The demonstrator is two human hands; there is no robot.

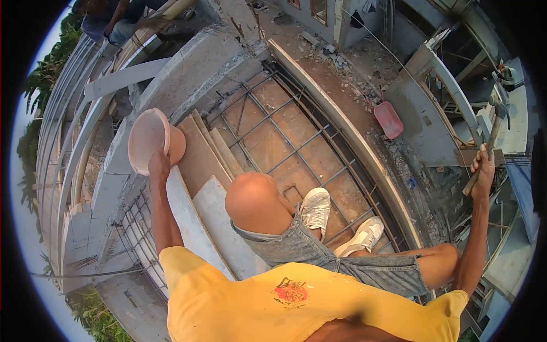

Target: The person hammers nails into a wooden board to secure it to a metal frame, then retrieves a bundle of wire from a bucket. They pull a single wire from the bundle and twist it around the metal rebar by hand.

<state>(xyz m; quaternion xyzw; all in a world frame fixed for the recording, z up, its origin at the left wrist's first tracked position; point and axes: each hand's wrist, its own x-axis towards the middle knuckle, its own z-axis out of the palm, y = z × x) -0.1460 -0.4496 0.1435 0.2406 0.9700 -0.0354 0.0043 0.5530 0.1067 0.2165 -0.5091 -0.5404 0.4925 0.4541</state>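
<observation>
My left hand [159, 164] grips the rim of an orange-pink plastic bucket [146, 138], its fingers closed over the edge. The bucket is tilted so that its mouth faces left, beside a concrete wall. Out at the far right, my right hand [483, 172] is wrapped around the wooden handle of a hammer [494, 126]. The hammer's metal head points up, away from my body. My white shoes [315, 208] stand on a grid of steel rebar [274, 116] over brown boards, and my knees are bent.
Wooden boards [215, 214] lie along my left side. A long plank edge [342, 122] bounds the rebar on the right. Below it, a pink tray [388, 120] sits among rubble. Another person [122, 28] sits at the upper left. Timber frames [450, 91] stand at right.
</observation>
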